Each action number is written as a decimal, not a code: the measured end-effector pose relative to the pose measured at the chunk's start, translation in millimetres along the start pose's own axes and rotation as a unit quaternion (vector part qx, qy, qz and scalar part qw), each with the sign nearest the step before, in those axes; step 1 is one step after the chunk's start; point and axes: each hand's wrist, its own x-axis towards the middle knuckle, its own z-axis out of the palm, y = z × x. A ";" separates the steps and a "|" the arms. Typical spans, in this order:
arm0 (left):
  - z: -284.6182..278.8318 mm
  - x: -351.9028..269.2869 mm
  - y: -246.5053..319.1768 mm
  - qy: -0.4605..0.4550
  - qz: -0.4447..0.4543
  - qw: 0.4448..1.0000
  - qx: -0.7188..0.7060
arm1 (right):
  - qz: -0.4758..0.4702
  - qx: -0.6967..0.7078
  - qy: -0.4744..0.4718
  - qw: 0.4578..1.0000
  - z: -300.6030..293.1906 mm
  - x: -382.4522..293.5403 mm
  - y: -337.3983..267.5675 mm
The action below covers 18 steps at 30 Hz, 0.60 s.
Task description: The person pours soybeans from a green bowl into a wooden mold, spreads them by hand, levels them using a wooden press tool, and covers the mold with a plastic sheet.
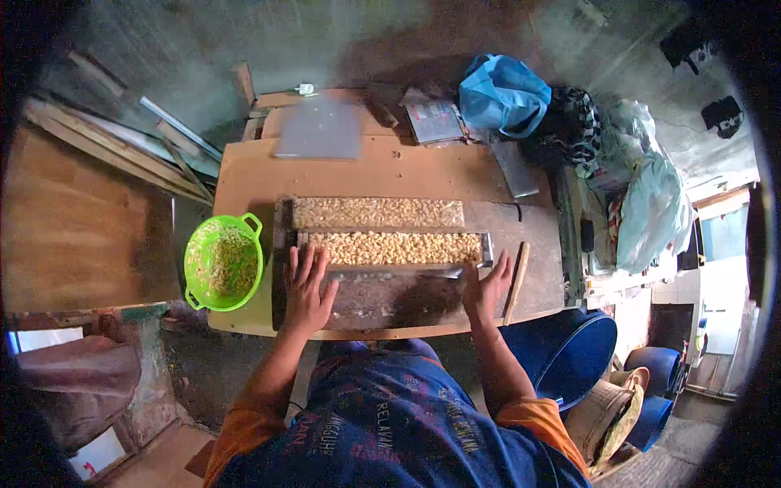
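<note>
Pale split beans (390,247) fill a long, narrow mould (487,249) on a dark wooden board (390,305). My left hand (308,299) rests with spread fingers at the mould's left end, its fingertips over the near left corner. At the near right corner is my right hand (485,290), thumb and fingers apart; whether it touches the mould I cannot tell. Directly behind lies a long slab of beans wrapped in clear plastic (378,212). A glossy strip, perhaps a blade or plastic (450,274), lies along the mould's near side.
A green plastic colander (259,268) holding more beans stands at the table's left edge. Right of my right hand lies a wooden stick (517,283). Plastic sheets (320,129) and a blue bag (505,94) sit at the back. A blue drum (561,354) stands below right.
</note>
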 end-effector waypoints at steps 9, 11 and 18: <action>0.6 -0.9 -2.4 -0.011 -0.014 1.000 -0.001 | 0.015 0.063 -0.034 0.997 4.3 -1.4 14.4; 1.9 -0.4 -4.6 -0.008 -0.014 1.000 -0.007 | 0.013 0.056 -0.039 0.998 1.9 0.1 3.7; 0.9 0.6 0.2 -0.012 -0.015 1.000 -0.003 | -0.101 0.101 -0.086 0.986 1.6 -1.3 11.5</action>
